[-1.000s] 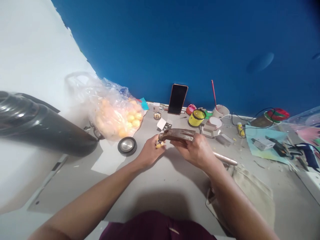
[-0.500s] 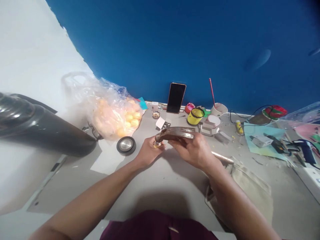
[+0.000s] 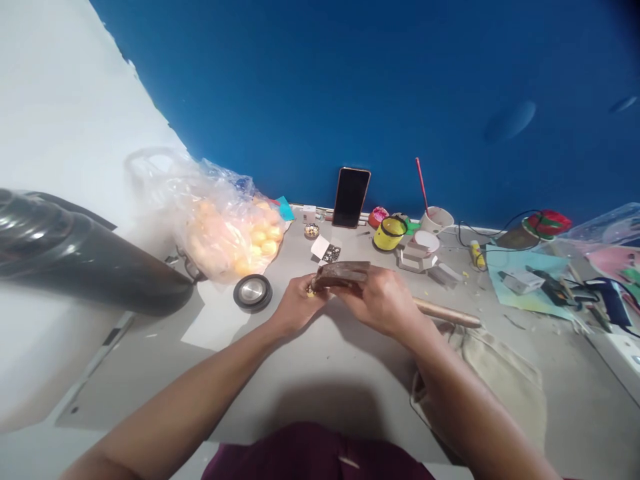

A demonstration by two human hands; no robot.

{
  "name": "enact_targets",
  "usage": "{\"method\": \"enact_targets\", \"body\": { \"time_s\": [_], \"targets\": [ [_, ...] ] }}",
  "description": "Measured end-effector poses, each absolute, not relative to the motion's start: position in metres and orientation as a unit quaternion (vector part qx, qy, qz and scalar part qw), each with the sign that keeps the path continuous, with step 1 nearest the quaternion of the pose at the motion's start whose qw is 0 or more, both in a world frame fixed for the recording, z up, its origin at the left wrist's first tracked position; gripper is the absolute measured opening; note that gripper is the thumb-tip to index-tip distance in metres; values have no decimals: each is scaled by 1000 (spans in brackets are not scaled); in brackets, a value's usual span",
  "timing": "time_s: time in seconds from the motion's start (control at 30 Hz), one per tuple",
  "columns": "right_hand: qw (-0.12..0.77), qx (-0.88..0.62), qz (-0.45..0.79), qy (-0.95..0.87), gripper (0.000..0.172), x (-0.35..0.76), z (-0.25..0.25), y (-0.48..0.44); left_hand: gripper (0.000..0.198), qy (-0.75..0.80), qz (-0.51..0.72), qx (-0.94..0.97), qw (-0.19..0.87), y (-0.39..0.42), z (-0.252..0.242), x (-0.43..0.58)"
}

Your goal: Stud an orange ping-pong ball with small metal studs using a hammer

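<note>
Head view, looking down past my two forearms: my right hand [image 3: 385,297] is clamped on a claw hammer [image 3: 345,272], gripping it close up under its rusty head, while its handle [image 3: 450,313] runs out behind my wrist to the right. My left hand [image 3: 299,301] has its fingers closed around a small yellow piece [image 3: 311,292], pinched near the fingertips and mostly hidden. One end of the hammer's head lies right over that piece; I cannot tell whether the metal touches it. Both hands are near each other above the grey tabletop [image 3: 285,387].

Just beyond my fingers sits an open little white box [image 3: 320,249] with dark beads [image 3: 332,253] by its flap, and behind it a small round dish [image 3: 311,231] of beads. A smartphone [image 3: 352,198] leans on the blue wall [image 3: 310,100]. To the left I have a round black-and-silver lid [image 3: 253,292] on white paper [image 3: 210,323], near a clear plastic bag [image 3: 220,233] of orange-yellow balls [image 3: 265,240]. To the right stand a yellow cup [image 3: 389,235] and a white cup [image 3: 443,220] with a red stick [image 3: 421,180] in it. A beige cloth bag [image 3: 505,380] lies beside my right forearm.
</note>
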State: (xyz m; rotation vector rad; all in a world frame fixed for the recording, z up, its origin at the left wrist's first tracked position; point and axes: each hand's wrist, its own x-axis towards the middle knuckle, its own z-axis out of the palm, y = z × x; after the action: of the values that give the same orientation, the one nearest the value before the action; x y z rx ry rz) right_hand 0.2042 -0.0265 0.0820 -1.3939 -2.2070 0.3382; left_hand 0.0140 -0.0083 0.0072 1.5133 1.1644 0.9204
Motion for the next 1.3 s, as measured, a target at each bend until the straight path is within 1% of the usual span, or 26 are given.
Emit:
{"method": "enact_targets", "body": {
  "time_s": [0.1, 0.17, 0.27, 0.4, 0.43, 0.57, 0.7, 0.87, 1.0, 1.03, 1.1, 1.2, 1.3],
  "targets": [
    [287, -492, 129, -812, 30, 204, 85, -28, 19, 479, 373, 623, 493, -8, 7, 14],
    [275, -484, 131, -820, 29, 204, 87, -29, 17, 478, 370, 623, 496, -8, 8, 15],
    [228, -502, 135, -823, 27, 204, 87, -29, 15, 486, 367, 618, 498, -9, 9, 16],
    [273, -494, 141, -814, 32, 205, 88, -28, 18, 494, 373, 614, 489, -9, 8, 16],
    [274, -491, 144, -815, 31, 205, 87, -28, 18, 494, 374, 612, 491, -9, 8, 16],
    [236, -509, 151, -814, 29, 206, 84, -28, 16, 505, 366, 603, 496, -8, 8, 15],
    [270, -505, 146, -806, 32, 208, 84, -28, 20, 510, 367, 607, 487, -7, 6, 15],
    [216, -529, 158, -805, 28, 207, 85, -28, 15, 504, 368, 593, 509, -8, 7, 14],
    [285, -498, 173, -801, 30, 207, 86, -28, 20, 499, 372, 594, 509, -9, 7, 13],
    [288, -487, 183, -805, 30, 207, 86, -27, 20, 498, 370, 591, 515, -9, 7, 14],
    [263, -482, 199, -812, 29, 206, 86, -26, 19, 500, 363, 587, 523, -9, 7, 15],
    [248, -526, 182, -793, 28, 208, 84, -23, 16, 525, 352, 597, 494, -9, 10, 16],
    [253, -629, 118, -726, 32, 214, 76, -16, 16, 538, 339, 610, 472, -9, 11, 15]
  ]
}}
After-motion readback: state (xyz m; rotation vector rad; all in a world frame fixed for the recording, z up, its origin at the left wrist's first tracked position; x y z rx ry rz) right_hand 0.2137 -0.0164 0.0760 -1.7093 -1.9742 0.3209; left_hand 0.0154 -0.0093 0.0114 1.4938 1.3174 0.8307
